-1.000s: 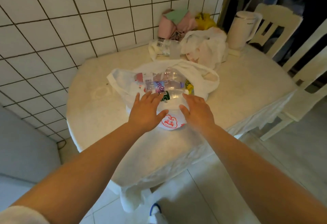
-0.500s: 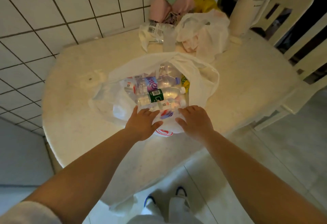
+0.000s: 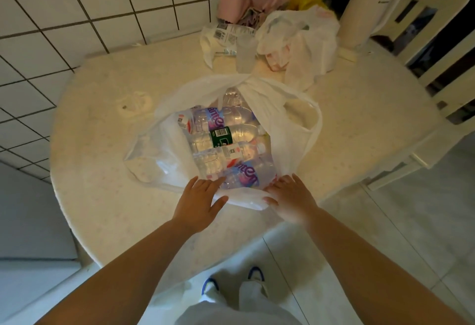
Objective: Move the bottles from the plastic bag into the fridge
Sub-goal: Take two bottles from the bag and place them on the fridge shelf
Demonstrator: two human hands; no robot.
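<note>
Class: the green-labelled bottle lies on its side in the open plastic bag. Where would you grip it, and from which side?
Probably round the labelled middle of the green-labelled bottle, coming from above through the plastic bag's open mouth. It lies flat on top of the pile, neighbours pressed along both flanks, so only its upper surface is free.

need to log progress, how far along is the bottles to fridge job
Done: nothing visible; the bottles all lie inside the plastic bag on the table. In hand: the left hand and right hand rest flat on the bag's near edge, no grip on any bottle. Left: every bottle; no fridge in view.
</note>
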